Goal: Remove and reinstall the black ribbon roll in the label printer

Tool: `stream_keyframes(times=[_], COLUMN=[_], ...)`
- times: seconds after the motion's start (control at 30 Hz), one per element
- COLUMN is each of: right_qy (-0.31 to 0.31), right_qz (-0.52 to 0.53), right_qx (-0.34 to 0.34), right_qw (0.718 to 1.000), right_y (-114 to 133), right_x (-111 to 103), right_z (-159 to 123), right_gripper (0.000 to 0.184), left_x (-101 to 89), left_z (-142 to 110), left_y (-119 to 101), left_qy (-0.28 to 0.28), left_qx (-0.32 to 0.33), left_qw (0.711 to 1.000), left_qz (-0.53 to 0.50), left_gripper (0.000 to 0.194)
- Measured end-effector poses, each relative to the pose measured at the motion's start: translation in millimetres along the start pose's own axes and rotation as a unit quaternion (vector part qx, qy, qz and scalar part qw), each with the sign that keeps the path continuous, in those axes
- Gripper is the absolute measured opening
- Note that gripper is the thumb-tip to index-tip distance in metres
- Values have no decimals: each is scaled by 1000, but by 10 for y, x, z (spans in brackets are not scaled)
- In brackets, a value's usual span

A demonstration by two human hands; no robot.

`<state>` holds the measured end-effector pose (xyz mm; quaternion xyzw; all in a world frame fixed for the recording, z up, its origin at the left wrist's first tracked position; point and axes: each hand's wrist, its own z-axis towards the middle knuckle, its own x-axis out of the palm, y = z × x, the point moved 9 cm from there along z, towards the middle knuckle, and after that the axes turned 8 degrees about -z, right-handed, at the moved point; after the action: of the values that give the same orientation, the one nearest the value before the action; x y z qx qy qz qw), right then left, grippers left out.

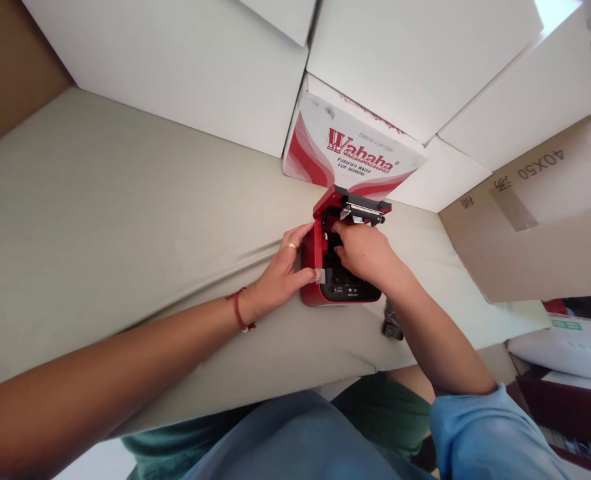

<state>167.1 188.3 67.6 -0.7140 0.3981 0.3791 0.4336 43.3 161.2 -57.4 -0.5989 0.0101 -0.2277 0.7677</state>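
A small red label printer [313, 257] with a black inside stands on the grey-green cloth surface [125, 220], its lid [356, 201] swung up. My left hand [281, 275] grips the printer's left side, thumb on a small grey tab at its front corner; it wears a gold ring and a red string bracelet. My right hand [363, 253] reaches into the open compartment with its fingers curled together. What they hold, if anything, is hidden.
A red-and-white Wahaha water carton [350, 150] stands just behind the printer. White boxes [185, 73] line the back. A brown cardboard box [540, 220] sits to the right. A small dark object [391, 325] lies under my right forearm.
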Motion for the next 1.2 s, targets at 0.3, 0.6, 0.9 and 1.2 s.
stream_keyframes(times=[0.3,0.6,0.9,1.2], right_qy=[-8,-170,-350,-344], right_qz=[39,245,203,185], right_qx=[6,-80,-165,-117], right_qw=[999,951,900,913], right_y=[52,-213,-145,61], right_x=[58,112,467,772], right_z=[98,-434,-1404,-1549], right_gripper=[50,23,46,82], left_x=[18,7,10,273], left_z=[9,-1,-62,-417], left_y=[2,17,-68,-799], left_qy=[7,4,0,-50], left_qx=[4,11,51,289], left_qw=[1000,1000,996,901], left_qz=[0,6,77,319], left_gripper=[96,96,88,68])
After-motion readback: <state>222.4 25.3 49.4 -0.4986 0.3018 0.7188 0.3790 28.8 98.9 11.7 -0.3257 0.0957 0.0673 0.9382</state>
